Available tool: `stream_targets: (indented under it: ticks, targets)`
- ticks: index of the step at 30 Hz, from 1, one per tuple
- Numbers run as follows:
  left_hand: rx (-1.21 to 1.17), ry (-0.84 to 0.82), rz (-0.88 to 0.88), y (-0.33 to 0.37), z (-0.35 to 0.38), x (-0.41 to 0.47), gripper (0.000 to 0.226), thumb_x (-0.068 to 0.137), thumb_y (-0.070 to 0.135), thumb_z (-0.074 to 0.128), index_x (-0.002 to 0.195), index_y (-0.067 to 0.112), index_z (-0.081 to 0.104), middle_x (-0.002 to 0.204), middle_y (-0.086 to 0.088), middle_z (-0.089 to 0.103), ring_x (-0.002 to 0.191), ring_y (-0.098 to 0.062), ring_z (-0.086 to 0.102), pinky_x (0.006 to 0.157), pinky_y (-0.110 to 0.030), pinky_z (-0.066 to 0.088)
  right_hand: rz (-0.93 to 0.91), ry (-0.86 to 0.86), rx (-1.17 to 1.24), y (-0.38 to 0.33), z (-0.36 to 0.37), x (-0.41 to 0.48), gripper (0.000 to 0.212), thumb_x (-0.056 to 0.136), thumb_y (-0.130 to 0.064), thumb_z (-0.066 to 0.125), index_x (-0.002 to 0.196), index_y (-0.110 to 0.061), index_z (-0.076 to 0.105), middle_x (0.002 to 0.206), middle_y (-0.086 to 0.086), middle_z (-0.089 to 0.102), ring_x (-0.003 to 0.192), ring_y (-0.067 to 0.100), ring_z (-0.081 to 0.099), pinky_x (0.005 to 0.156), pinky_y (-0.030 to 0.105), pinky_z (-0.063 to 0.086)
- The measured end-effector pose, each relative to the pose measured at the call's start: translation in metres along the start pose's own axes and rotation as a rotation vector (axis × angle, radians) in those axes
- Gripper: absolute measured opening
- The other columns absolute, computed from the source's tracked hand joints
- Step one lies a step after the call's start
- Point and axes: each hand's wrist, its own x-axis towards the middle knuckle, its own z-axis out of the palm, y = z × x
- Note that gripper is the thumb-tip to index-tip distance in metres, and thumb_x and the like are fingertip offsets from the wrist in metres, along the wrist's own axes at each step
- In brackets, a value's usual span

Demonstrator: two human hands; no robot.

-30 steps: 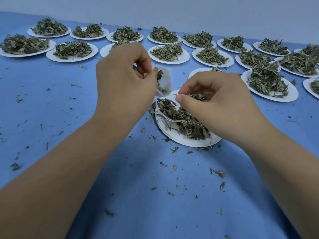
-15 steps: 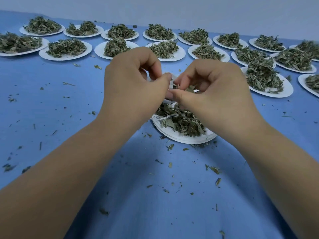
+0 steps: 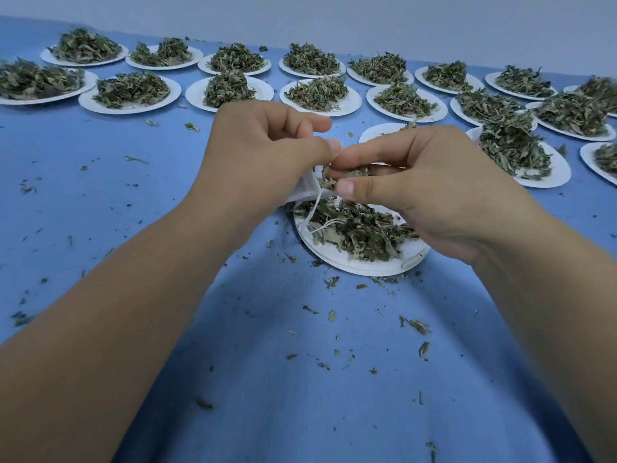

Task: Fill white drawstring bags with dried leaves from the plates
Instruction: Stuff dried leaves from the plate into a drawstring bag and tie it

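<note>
left hand (image 3: 263, 155) pinches the bag (image 3: 305, 190) mouth; right hand (image 3: 427, 195) pinches leaves (image 3: 345, 173). a slack mouth could spill them.

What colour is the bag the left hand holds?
White; the bag shows best in the head view.

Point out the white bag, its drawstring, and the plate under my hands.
white bag (image 3: 303, 190), head view, on its cloth side.
drawstring (image 3: 314, 208), head view, on the strand hanging below the bag.
plate (image 3: 367, 267), head view, on its bare near rim.
</note>
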Motion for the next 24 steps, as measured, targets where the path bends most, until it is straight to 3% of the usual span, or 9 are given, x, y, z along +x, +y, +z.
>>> stream_targets:
  ticks: [3,5,8,9,12,16,18,20,24]
  targets:
    - [0.056,-0.084,-0.072,0.004,-0.008,0.005,0.020,0.085,0.025,0.076,0.075,0.009,0.067,0.104,-0.002,0.075,0.103,-0.012,0.070,0.092,-0.034,0.055,-0.018,0.007,-0.048,0.005,-0.001,0.001,0.019,0.080,-0.005,0.084,0.094,-0.016,0.081,0.096,0.011,0.079,0.103,0.034,0.073,0.102,0.050,0.055]
    - [0.174,-0.173,-0.066,0.007,-0.021,0.008,0.022,0.081,0.036,0.070,0.093,0.018,0.071,0.118,-0.003,0.070,0.113,-0.014,0.063,0.105,-0.039,0.046,-0.021,-0.008,-0.046,0.008,-0.001,0.003,0.019,0.083,-0.003,0.080,0.098,-0.015,0.080,0.095,0.005,0.080,0.100,0.023,0.075,0.100,0.042,0.056]
    - [0.451,-0.425,0.004,0.005,-0.048,0.007,0.058,0.069,0.044,0.072,0.123,0.055,0.054,0.134,0.033,0.053,0.116,0.028,0.042,0.098,-0.018,0.035,-0.003,-0.048,0.071,0.011,0.001,0.004,0.018,0.088,0.008,0.071,0.099,-0.006,0.076,0.091,0.008,0.079,0.096,0.019,0.076,0.087,0.028,0.060]
    - [0.550,-0.498,0.003,0.003,-0.055,0.006,0.073,0.066,0.046,0.075,0.129,0.063,0.043,0.137,0.038,0.046,0.117,0.032,0.036,0.093,-0.014,0.032,0.000,-0.049,0.102,0.013,0.001,0.004,0.017,0.089,0.010,0.069,0.099,-0.003,0.075,0.090,0.009,0.079,0.095,0.019,0.077,0.083,0.026,0.061]
    - [0.755,-0.575,-0.023,-0.011,-0.056,0.005,0.094,0.070,0.035,0.083,0.139,0.066,0.028,0.139,0.033,0.043,0.120,0.009,0.048,0.087,-0.020,0.039,-0.011,-0.056,0.105,0.014,0.005,0.004,0.016,0.091,0.012,0.065,0.095,-0.002,0.073,0.090,0.013,0.078,0.092,0.020,0.077,0.078,0.023,0.060]
    - [0.834,-0.428,0.083,-0.027,-0.044,0.010,0.079,0.076,0.025,0.074,0.141,0.051,0.038,0.122,0.017,0.057,0.104,-0.011,0.055,0.081,-0.028,0.042,-0.055,0.005,-0.106,0.010,0.013,0.006,0.015,0.092,-0.001,0.071,0.097,-0.012,0.062,0.082,0.004,0.079,0.077,0.019,0.077,0.074,0.040,0.064]
    - [0.803,-0.385,0.122,-0.032,-0.041,0.010,0.064,0.077,0.025,0.074,0.131,0.047,0.048,0.108,0.013,0.062,0.095,-0.011,0.059,0.074,-0.029,0.047,-0.121,0.066,-0.313,0.009,0.016,0.006,0.018,0.090,-0.013,0.076,0.093,-0.019,0.059,0.077,-0.009,0.078,0.059,0.007,0.067,0.063,0.030,0.059]
    - [0.782,-0.362,0.144,-0.036,-0.038,0.009,0.050,0.076,0.024,0.073,0.119,0.043,0.054,0.096,0.013,0.064,0.087,-0.006,0.059,0.069,-0.030,0.050,-0.183,0.096,-0.391,0.008,0.021,0.007,0.016,0.087,-0.017,0.078,0.089,-0.019,0.062,0.071,-0.011,0.075,0.047,0.002,0.053,0.052,0.016,0.045]
    - [0.743,-0.303,0.179,-0.038,-0.037,0.010,0.032,0.077,0.026,0.072,0.103,0.036,0.056,0.083,0.012,0.062,0.078,0.000,0.056,0.061,-0.029,0.047,-0.222,0.144,-0.433,0.004,0.026,0.012,0.010,0.082,-0.021,0.081,0.077,-0.025,0.073,0.062,-0.012,0.069,0.046,0.001,0.051,0.050,0.012,0.038]
